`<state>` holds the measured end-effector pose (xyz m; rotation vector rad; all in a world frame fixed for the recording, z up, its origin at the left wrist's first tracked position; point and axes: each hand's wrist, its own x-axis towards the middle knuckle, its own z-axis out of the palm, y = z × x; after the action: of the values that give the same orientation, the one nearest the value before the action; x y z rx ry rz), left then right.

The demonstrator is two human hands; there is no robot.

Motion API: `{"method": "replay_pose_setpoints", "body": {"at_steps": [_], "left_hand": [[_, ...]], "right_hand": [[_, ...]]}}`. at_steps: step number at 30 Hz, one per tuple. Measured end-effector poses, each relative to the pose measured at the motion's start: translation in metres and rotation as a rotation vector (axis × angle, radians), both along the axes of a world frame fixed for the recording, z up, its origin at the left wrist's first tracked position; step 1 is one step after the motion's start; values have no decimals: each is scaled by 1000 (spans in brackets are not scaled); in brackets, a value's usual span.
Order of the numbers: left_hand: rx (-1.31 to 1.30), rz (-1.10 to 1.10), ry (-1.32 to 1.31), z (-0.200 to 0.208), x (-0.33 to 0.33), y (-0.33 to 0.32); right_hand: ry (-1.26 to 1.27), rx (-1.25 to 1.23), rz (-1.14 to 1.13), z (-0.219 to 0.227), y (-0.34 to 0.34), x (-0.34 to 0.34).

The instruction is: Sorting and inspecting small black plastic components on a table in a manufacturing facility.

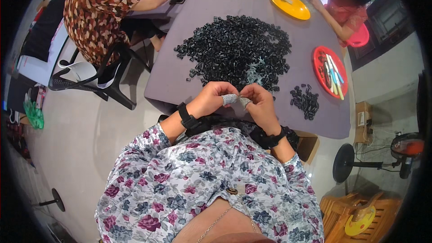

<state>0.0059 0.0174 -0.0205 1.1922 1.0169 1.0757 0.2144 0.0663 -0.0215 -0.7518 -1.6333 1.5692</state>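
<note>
Grey-mauve cloth [180, 78] covers the table beyond the fingers, above a pale, glossy floor [76, 148]. Two people sit farther off: one co-worker [92, 22] to their left, another co-worker [353, 18] to their right. One large pile of black pieces [234, 40], too many to count, spreads just past the fingertips, long axes pointing every way. Two plates lie to the fingers' right: the yellow plate [299, 12] farther away, the red plate [343, 65] nearer, bearing several handled tools [335, 74] that slant toward the body. One small heap [305, 102] lies right of the right hand [263, 105]. Its thumb and forefinger press together, meeting those of the left hand [210, 98]; what they pinch, and its long axis, I cannot tell.
</note>
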Motion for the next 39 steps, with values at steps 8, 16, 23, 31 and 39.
{"method": "replay_pose_setpoints", "body": {"at_steps": [8,16,23,31,39], "left_hand": [[-23,25,-26,-3,-5,2],[-175,31,-192,11,-10,-3],[-123,1,-154,13,-5,-3],[-71,-82,-5,5,-6,-6],[-3,-122,288,6,-3,-9]], "right_hand": [[-36,25,-4,3,-1,0],[27,30,-71,21,1,7],[-20,33,-25,17,-2,2],[-111,10,47,11,-3,3],[-171,-37,89,0,-6,3]]}}
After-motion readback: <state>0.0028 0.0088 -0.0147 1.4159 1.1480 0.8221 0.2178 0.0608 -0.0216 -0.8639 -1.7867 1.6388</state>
